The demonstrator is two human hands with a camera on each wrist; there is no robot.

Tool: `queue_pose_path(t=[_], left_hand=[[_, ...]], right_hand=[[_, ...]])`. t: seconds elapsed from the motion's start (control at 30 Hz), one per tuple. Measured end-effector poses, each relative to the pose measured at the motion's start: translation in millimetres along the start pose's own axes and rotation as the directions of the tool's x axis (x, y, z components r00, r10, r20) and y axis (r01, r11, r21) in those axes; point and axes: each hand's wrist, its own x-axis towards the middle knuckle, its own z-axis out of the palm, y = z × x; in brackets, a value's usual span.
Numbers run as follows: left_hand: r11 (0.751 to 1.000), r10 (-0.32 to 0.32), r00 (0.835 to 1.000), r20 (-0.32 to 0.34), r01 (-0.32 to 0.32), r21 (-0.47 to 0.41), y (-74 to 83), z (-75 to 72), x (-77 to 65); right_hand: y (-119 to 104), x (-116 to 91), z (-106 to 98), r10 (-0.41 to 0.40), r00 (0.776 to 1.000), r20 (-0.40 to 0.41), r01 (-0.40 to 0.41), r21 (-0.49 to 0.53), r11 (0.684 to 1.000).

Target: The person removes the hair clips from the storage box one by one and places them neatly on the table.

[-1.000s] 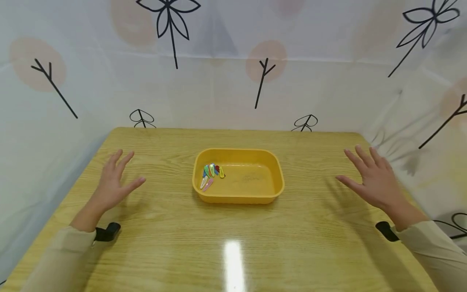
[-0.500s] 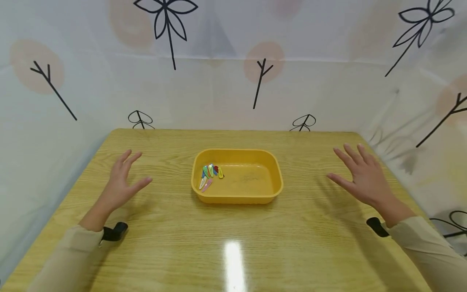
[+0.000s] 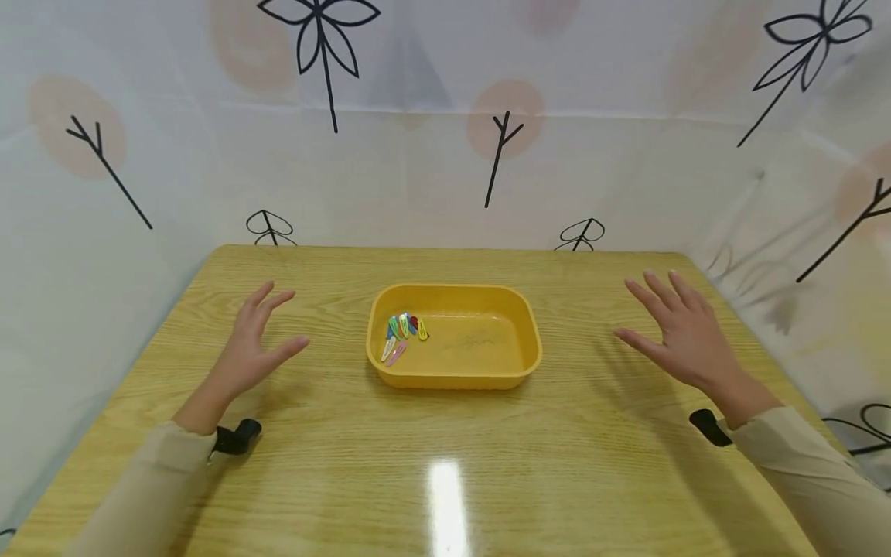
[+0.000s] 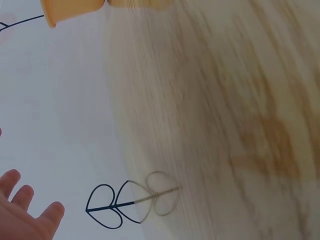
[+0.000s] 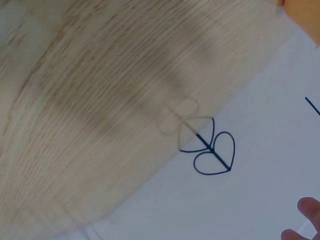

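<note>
A yellow plastic tray (image 3: 480, 381) stands in the middle of the table in the head view. Several small coloured hair clips lie bunched in its left part, among them a yellow clip (image 3: 422, 329), a pink clip (image 3: 397, 353) and a white clip (image 3: 388, 348). To the left of the tray, my left hand (image 3: 250, 348) hovers with fingers spread, holding nothing. My right hand (image 3: 682, 340) is raised over the table to the right, its fingers apart and nothing in it. Both hands are clear of the tray. Only fingertips (image 4: 52, 215) show in the left wrist view.
The wood-grain table (image 3: 348, 464) reaches back to a white cloth backdrop (image 3: 418, 170) printed with black plant drawings. The same cloth runs along both sides. A bright light reflection lies on the table's near part.
Both hands have moved inward toward the tray, the left one to the right and the right one to the left. The tray and clips have stayed in place.
</note>
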Motion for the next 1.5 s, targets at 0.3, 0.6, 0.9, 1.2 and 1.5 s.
queue_pose_path(t=[0.3,0.6,0.9,1.2,1.5], left_hand=[[0.999,0.022,1.000,0.013,-0.022,-0.023,4.7,8.3,5.0],[0.997,0.058,0.998,0.009,-0.057,-0.049,8.6,15.4,9.3],[0.994,0.074,0.997,0.016,-0.073,-0.079,13.2,23.0,11.9],[0.992,0.094,0.995,0.041,-0.090,-0.092,17.6,32.0,15.8],[0.990,0.095,0.993,0.072,-0.087,-0.109,20.9,38.6,20.5]], right_hand=[[-5,7,1,-0.018,1.000,0.000,0.018,0.000,1.000],[-11,12,5,-0.028,1.000,0.001,0.028,0.006,1.000],[-19,19,9,-0.063,0.998,-0.008,0.063,0.007,0.998],[-26,26,17,-0.076,0.997,-0.013,0.076,0.021,0.997],[-31,31,21,-0.084,0.996,-0.012,0.084,0.022,0.996]])
